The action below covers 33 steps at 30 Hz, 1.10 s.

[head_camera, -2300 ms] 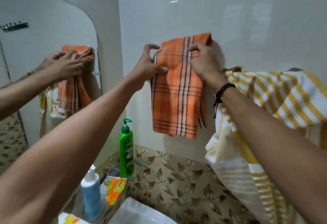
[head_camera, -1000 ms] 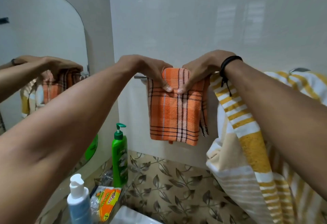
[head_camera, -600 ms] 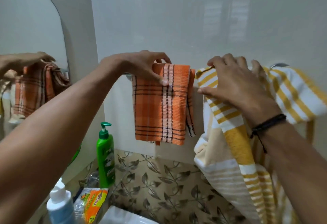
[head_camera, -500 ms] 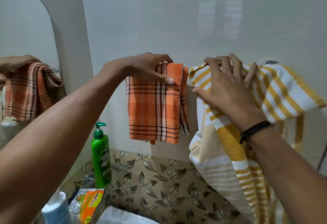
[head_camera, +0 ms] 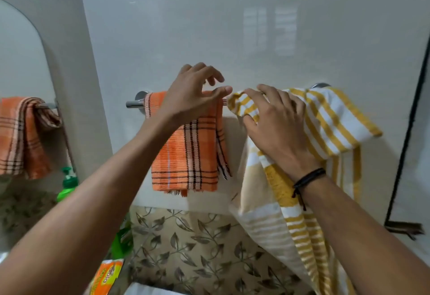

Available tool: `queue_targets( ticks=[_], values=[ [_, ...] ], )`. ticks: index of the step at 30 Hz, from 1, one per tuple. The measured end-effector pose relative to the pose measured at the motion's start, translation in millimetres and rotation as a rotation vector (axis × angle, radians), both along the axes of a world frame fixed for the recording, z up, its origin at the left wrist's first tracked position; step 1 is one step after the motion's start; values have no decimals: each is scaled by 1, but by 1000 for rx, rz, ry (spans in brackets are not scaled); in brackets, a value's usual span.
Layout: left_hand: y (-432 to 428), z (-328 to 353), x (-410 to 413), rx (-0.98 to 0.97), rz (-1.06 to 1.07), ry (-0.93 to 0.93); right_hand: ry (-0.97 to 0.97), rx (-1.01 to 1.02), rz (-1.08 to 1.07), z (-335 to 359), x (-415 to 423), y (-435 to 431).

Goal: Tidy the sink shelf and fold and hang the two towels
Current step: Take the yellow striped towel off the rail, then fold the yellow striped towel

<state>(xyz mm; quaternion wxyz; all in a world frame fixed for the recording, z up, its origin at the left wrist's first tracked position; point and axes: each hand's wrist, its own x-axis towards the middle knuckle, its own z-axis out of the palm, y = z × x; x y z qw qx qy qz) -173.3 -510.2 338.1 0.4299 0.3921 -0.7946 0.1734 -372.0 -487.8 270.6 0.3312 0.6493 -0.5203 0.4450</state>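
We see a glossy white bathroom wall with a chrome towel rail (head_camera: pixel 133 103) running left to right across the middle of the frame. At centre, an orange plaid woven towel (head_camera: pixel 186 155) hangs folded over the rail, narrow and neat, with its fringe pointing down. Our left hand (head_camera: pixel 193 99) hovers just above its top fold, fingers loose and spread, grasping nothing, the thumb reaching right. Immediately right of that thumb is the bunched left end of a yellow and white striped cotton towel (head_camera: pixel 332 122). This towel is draped unfolded over the right part of the rail and trails in a long slant toward the lower right of the frame. Our right hand (head_camera: pixel 277 120) lies on the bunched end, fingers curled over the cloth and thumb tucked beneath, gripping it. So the towel left to deal with sits right of centre, its length hanging down across the rail's horizontal line. The right hand has it, and the free left hand is just beside the bunch. We judge it must come off the rail for folding. A mirror (head_camera: pixel 21 61) at the left edge reflects the orange towel, and an orange packet (head_camera: pixel 107 278) shows at the bottom left.
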Motion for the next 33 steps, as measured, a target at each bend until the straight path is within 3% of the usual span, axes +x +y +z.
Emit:
queue_targets(
  ticks=[2,7,11,14,18,22,24,30,33],
  values=[
    [13,-16,-21,-41,-3,137,-24,-19,59,2,-4,3],
    [36,-56,-56,139,-30,442,-226,6,407,10,-30,9],
    [37,-83,-69,420,-193,875,-388,105,616,7,-56,24],
    [30,-92,-81,650,-299,1048,-470,171,679,-5,-77,33],
    [30,-85,-97,842,-377,1099,-477,444,745,-30,-103,50],
    [34,-83,-111,761,-384,1098,-337,706,627,-59,-123,66],
    [41,-87,-119,738,-392,1101,-368,779,586,-72,-133,72],
    [69,-101,-134,799,-489,1160,-412,814,616,-87,-155,96],
    [86,-110,-139,833,-520,1136,-458,773,822,-76,-169,117]
  ],
)
